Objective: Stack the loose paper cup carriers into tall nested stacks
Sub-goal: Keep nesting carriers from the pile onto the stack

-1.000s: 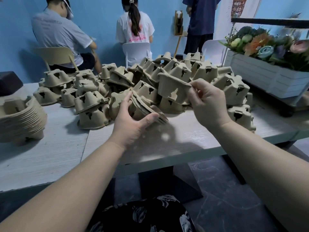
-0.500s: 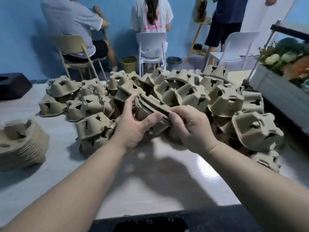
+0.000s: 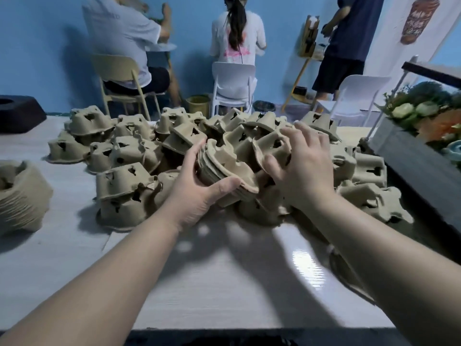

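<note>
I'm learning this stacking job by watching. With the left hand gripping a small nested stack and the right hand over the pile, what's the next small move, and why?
Probably close the right hand on the loose brown pulp cup carrier under its spread fingers and bring it to the small nested stack of carriers in the left hand. That stack is short, and many loose carriers remain on the white table.

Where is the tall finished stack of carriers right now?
In the head view the tall nested stack sits at the far left edge of the white table, apart from the loose carrier pile and the left hand.
</note>
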{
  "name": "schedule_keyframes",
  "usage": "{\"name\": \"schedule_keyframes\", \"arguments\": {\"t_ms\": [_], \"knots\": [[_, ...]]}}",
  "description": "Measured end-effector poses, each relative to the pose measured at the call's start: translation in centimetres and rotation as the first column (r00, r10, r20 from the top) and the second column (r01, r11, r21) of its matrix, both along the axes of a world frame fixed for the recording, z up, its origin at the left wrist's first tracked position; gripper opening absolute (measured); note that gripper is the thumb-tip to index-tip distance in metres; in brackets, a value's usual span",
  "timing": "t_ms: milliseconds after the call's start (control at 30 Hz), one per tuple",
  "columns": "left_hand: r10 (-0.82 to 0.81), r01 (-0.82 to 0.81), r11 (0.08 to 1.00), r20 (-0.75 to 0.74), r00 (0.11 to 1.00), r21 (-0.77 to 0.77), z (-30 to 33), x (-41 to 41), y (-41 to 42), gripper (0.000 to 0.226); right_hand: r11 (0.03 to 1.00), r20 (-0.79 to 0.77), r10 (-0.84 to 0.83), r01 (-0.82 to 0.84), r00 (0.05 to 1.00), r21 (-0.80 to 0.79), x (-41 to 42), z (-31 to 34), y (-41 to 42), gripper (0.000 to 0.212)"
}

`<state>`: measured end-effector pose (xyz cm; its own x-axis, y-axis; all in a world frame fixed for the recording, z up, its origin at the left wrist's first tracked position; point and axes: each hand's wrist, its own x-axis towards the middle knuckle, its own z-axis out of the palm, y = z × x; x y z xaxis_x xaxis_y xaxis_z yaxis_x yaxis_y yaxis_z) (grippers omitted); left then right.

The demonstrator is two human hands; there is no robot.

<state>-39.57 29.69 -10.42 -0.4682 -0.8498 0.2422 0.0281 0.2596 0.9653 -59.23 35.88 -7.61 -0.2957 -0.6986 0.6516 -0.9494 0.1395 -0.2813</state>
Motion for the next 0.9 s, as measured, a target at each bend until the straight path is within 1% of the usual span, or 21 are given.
{"name": "schedule_keyframes", "arguments": {"t_ms": [67, 100, 167, 267, 400, 533, 667, 733, 800, 900], "knots": [[0.016, -0.017, 0.999, -0.025, 1.000, -0.036, -0.5, 0.0, 0.9, 0.127, 0.981, -0.051, -0.063, 0.071, 0.997, 0.182, -0.7, 0.2, 0.2, 0.069], [0.022, -0.024, 0.999, -0.032, 0.999, -0.049, -0.7, 0.2, 1.5, 0.124, 0.969, -0.084, -0.072, 0.090, 0.994, 0.230, -0.8, 0.5, 0.3, 0.075], [0.035, -0.037, 0.998, -0.032, 0.999, -0.048, -0.9, 0.5, 2.6, 0.121, 0.948, -0.160, -0.102, 0.145, 0.982, 0.283, -0.6, 0.8, 0.6, 0.078], [0.051, -0.052, 0.998, -0.024, 0.998, -0.045, -1.1, 0.8, 4.2, 0.115, 0.921, -0.243, -0.163, 0.236, 0.956, 0.310, -0.4, 1.3, 0.7, 0.072], [0.046, -0.047, 0.999, -0.030, 0.998, -0.023, -1.9, 1.1, 6.0, 0.119, 0.919, -0.222, -0.169, 0.235, 0.960, 0.318, -0.5, 1.1, 0.9, 0.060], [0.061, -0.061, 0.998, 0.003, 0.998, -0.021, -2.8, 1.9, 6.8, 0.124, 0.968, -0.100, -0.104, 0.124, 0.989, 0.220, -0.5, 0.1, 1.5, 0.055], [0.065, -0.064, 0.998, 0.031, 0.997, -0.024, -3.4, 2.0, 7.6, 0.131, 0.992, -0.060, 0.090, -0.085, 0.994, 0.091, -0.4, -1.0, 2.6, 0.045], [0.062, -0.061, 0.998, 0.029, 0.998, -0.025, -3.8, 2.0, 8.0, 0.134, 0.983, -0.096, 0.178, -0.182, 0.979, -0.036, -0.1, -1.7, 3.2, 0.038], [0.067, -0.066, 0.997, 0.024, 0.997, -0.039, -4.1, 2.1, 8.4, 0.132, 0.957, -0.158, 0.221, -0.245, 0.962, -0.157, 0.2, -2.3, 3.8, 0.033], [0.080, -0.079, 0.996, 0.032, 0.996, -0.040, -4.7, 2.4, 8.9, 0.133, 0.918, -0.211, 0.263, -0.312, 0.941, -0.245, 0.7, -3.1, 4.9, 0.030]]}}
